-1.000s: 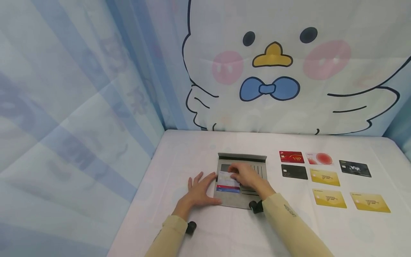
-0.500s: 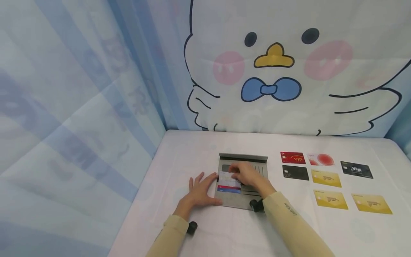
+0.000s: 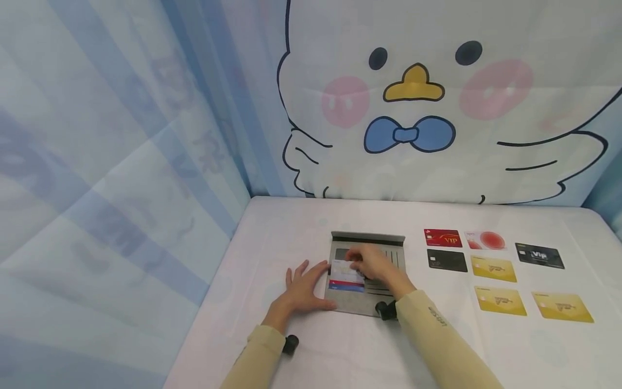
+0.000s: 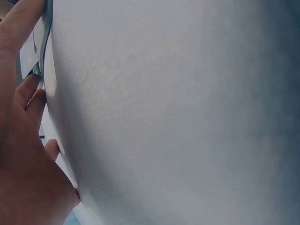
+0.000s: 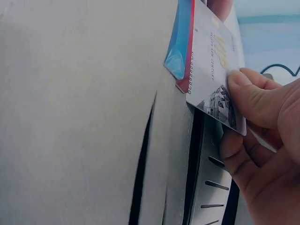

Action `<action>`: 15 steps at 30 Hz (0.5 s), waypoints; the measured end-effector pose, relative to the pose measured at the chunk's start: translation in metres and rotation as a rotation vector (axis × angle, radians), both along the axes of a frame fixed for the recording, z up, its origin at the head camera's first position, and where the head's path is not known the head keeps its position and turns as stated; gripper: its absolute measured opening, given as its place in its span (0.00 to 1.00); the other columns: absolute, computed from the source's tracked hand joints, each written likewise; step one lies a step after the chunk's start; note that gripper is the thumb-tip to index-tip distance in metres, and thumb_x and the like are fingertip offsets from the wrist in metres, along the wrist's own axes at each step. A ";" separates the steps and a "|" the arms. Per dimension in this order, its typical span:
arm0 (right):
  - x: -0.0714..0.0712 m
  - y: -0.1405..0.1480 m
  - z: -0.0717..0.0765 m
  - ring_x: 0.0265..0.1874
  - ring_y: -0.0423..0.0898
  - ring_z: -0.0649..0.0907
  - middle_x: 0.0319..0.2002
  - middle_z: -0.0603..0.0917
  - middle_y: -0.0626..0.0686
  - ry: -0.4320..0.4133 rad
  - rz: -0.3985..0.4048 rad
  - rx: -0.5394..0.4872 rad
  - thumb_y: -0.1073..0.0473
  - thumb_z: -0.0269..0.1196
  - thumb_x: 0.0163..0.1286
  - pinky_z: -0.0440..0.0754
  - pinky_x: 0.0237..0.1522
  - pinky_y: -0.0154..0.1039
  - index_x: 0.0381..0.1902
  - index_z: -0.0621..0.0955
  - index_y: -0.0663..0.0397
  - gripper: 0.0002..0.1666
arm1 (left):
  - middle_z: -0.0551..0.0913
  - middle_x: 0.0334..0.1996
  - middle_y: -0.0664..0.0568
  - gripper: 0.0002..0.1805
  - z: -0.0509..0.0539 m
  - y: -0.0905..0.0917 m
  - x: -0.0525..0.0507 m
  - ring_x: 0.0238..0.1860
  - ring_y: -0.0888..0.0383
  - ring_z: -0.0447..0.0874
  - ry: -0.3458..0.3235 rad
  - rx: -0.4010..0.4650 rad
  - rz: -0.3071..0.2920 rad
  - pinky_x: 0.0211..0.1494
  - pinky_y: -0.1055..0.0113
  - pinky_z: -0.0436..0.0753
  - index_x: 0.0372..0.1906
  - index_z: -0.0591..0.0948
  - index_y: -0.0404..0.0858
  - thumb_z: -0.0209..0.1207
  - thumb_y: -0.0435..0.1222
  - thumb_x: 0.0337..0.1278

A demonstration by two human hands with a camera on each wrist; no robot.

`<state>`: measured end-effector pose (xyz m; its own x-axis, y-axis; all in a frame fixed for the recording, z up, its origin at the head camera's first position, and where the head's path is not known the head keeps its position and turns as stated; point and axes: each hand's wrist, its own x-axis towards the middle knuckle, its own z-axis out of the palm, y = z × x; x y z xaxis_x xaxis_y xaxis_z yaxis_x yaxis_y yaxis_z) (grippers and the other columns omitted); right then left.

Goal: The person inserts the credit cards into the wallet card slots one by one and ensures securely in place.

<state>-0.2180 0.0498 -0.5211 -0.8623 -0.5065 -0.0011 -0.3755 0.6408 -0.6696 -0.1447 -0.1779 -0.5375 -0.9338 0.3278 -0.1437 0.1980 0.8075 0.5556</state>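
A flat grey card holder [image 3: 350, 302] with dark slots lies on the table in the head view. At its left half my right hand [image 3: 371, 265] pinches a silver-white VIP card [image 5: 213, 61] between thumb and fingers. In the right wrist view, the edges of a red card [image 5: 186, 77] and a blue card [image 5: 177, 56] show beneath it, overlapping. How deep the silver-white card sits in a slot I cannot tell. My left hand [image 3: 302, 292] lies with spread fingers along the holder's left edge, thumb and index finger touching it. The left wrist view shows that hand partly, at its left side.
Right of the holder lie a red VIP card [image 3: 443, 238], a white card with a red circle [image 3: 486, 240], two black cards, one a VIP card [image 3: 538, 255], and three gold cards, the nearest-right gold card [image 3: 561, 307] being farthest out. A patterned curtain [image 3: 413, 173] hangs behind the table.
Almost nothing differs. Both hands keep their places at the holder, and the right hand still pinches the card; the head view shifts slightly.
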 end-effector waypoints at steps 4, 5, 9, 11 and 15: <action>0.002 -0.002 -0.004 0.41 0.48 0.83 0.41 0.85 0.53 0.009 0.004 -0.008 0.69 0.64 0.69 0.83 0.49 0.49 0.48 0.85 0.60 0.11 | 0.62 0.77 0.51 0.52 0.001 -0.001 0.002 0.78 0.40 0.43 -0.006 -0.010 0.012 0.72 0.31 0.33 0.76 0.65 0.45 0.74 0.55 0.47; 0.003 -0.003 -0.005 0.41 0.48 0.83 0.41 0.85 0.53 0.010 0.006 -0.009 0.69 0.64 0.69 0.82 0.50 0.49 0.49 0.85 0.61 0.12 | 0.62 0.77 0.51 0.52 0.001 -0.001 0.002 0.78 0.40 0.44 -0.005 -0.012 0.013 0.72 0.31 0.34 0.76 0.65 0.45 0.74 0.55 0.46; 0.004 -0.001 -0.006 0.42 0.49 0.83 0.42 0.85 0.54 0.005 -0.001 -0.007 0.70 0.64 0.69 0.82 0.51 0.50 0.50 0.84 0.61 0.13 | 0.61 0.77 0.53 0.52 -0.001 -0.002 0.001 0.78 0.41 0.43 -0.003 -0.026 0.003 0.72 0.31 0.34 0.77 0.65 0.47 0.74 0.56 0.47; 0.004 0.001 -0.006 0.42 0.50 0.83 0.43 0.85 0.54 0.005 0.000 -0.011 0.70 0.63 0.70 0.82 0.51 0.51 0.51 0.84 0.62 0.13 | 0.61 0.77 0.53 0.52 -0.002 -0.002 0.000 0.78 0.40 0.43 0.000 -0.018 -0.002 0.72 0.31 0.34 0.77 0.65 0.47 0.74 0.56 0.47; 0.004 0.005 -0.004 0.42 0.49 0.83 0.43 0.85 0.53 -0.012 -0.006 -0.015 0.69 0.63 0.70 0.82 0.51 0.50 0.51 0.84 0.60 0.13 | 0.61 0.77 0.53 0.52 -0.002 0.000 -0.001 0.78 0.40 0.43 -0.004 -0.012 -0.006 0.72 0.31 0.33 0.77 0.64 0.47 0.74 0.56 0.47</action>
